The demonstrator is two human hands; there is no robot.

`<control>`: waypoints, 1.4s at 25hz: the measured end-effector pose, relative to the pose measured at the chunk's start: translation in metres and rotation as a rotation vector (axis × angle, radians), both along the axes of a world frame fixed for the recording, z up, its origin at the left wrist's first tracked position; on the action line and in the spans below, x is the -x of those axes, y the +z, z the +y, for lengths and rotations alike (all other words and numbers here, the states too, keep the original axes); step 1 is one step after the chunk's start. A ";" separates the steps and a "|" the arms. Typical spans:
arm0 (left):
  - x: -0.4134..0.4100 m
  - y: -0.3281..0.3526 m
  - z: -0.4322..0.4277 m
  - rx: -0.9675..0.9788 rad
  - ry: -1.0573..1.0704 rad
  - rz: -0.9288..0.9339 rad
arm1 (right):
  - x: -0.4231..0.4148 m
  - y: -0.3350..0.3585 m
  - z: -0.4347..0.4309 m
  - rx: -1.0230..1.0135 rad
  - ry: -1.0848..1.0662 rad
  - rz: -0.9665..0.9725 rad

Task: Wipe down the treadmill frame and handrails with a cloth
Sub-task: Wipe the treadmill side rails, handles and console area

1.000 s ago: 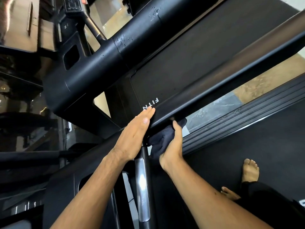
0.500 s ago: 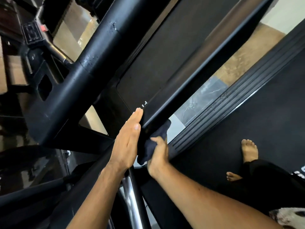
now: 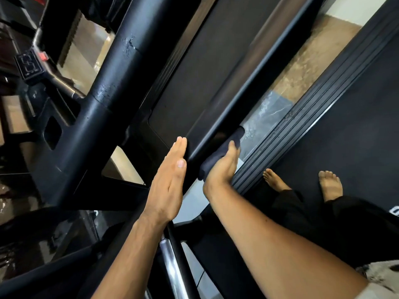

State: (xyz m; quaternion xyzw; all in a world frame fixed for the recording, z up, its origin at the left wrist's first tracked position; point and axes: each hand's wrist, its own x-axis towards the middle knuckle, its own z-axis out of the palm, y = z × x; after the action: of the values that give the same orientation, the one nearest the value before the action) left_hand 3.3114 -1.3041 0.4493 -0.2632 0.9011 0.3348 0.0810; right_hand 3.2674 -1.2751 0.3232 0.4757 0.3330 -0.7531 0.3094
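Right hand (image 3: 222, 171) holds one cloth (image 3: 210, 162) against one handrail (image 3: 248, 83).

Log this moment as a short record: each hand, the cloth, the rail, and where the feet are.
left hand: flat, fingers straight, against the long black treadmill handrail
right hand: grips the dark blue cloth
cloth position: bunched against the handrail's other side, touching it
feet: bare, on the black treadmill belt
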 end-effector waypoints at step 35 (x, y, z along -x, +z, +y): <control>0.093 0.000 0.021 0.009 -0.160 -0.017 | 0.091 0.010 0.055 -0.033 0.098 0.374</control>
State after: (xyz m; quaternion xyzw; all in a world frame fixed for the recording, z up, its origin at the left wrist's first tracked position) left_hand 3.2186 -1.2834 0.4490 -0.1937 0.9201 0.3210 0.1138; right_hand 3.1765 -1.2206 0.3331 0.3156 0.4200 -0.8068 0.2705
